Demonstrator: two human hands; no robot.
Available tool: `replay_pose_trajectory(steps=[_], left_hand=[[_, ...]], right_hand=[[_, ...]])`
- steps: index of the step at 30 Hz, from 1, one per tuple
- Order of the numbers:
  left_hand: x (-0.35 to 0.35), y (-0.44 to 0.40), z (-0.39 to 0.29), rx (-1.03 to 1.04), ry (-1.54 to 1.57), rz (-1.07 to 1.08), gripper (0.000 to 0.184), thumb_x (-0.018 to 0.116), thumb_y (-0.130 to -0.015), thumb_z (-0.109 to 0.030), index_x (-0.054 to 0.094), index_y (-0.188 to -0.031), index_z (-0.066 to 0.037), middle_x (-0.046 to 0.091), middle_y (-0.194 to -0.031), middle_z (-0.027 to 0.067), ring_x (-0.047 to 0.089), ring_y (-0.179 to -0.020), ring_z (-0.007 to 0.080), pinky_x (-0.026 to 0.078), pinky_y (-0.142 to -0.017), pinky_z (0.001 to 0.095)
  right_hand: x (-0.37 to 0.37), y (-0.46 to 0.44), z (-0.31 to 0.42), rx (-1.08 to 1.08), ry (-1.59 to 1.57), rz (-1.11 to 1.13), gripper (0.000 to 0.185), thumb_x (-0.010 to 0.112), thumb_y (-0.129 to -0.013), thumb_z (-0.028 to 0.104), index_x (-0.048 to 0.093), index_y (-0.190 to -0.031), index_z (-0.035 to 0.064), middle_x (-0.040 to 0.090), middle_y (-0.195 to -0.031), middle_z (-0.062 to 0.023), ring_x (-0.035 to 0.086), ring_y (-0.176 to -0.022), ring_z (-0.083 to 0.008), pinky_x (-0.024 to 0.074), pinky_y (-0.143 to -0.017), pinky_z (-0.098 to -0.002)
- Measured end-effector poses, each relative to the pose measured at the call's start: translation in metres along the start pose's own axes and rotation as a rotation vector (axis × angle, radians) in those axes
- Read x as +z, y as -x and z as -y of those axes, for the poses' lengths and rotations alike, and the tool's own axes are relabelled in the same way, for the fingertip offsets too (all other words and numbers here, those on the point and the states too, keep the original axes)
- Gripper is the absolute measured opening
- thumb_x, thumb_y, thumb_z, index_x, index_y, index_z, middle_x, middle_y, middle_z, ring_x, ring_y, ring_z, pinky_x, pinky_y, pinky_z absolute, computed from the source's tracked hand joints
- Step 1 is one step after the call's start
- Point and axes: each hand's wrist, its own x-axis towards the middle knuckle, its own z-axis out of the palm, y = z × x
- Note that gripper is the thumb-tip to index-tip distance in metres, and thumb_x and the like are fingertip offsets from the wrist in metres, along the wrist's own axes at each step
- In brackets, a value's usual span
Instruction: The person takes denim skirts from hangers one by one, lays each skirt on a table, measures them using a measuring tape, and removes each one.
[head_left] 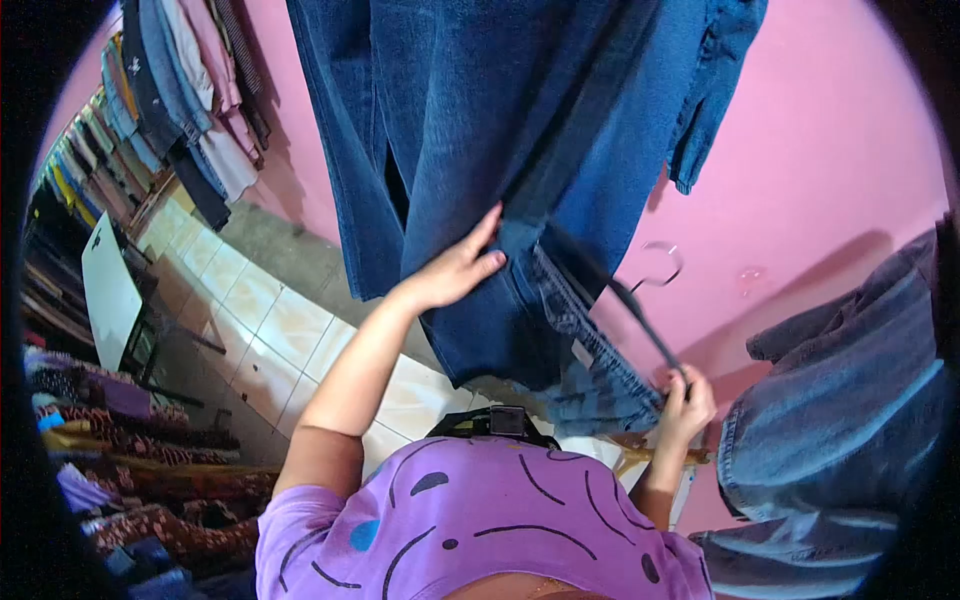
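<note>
My left hand [455, 275] reaches up to the hanging blue denim garments, its thumb and index finger apart. It lies against or just in front of the denim trousers [465, 130], beside the upper end of a smaller denim garment. This denim garment [595, 365] slants down to the right, its waistband toward me and its lower part blurred. My right hand [688, 405] is closed around the lower end of a dark hanger [645, 325] next to the waistband's corner. The hanger's metal hook [672, 268] points out toward the pink wall.
Clothes on a rail [130, 110] line the left side. Folded patterned clothes [150, 440] are stacked at lower left, near a white board [110, 290]. More denim [840, 420] hangs at right, and a denim sleeve [690, 140] hangs at upper right. The floor is tiled [265, 340].
</note>
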Motion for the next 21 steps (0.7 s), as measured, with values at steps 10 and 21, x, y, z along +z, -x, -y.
replay_pose_trajectory(steps=[10,21], left_hand=[[-0.021,0.007,0.035,-0.126,-0.042,-0.102,0.057,0.036,-0.097,-0.036,0.02,-0.141,-0.004,0.027,-0.144,0.0127,0.026,-0.133,0.022,0.018,-0.108,0.0302],[-0.058,0.229,0.106,-0.753,0.473,-0.169,0.08,0.015,-0.085,-0.07,0.032,-0.139,-0.013,0.044,-0.134,0.0056,0.039,-0.123,0.0213,0.027,-0.103,0.0383]], right_hand=[[-0.019,0.001,-0.019,-0.444,-0.107,0.507,0.02,0.075,-0.065,0.017,0.063,-0.075,0.0049,0.058,-0.063,-0.0095,0.057,-0.052,-0.025,0.0422,-0.049,-0.0328],[0.105,0.005,0.098,-0.72,-0.406,0.622,0.022,0.077,-0.061,0.022,0.065,-0.074,0.008,0.05,-0.054,-0.0048,0.049,-0.044,-0.0197,0.037,-0.042,-0.0306]])
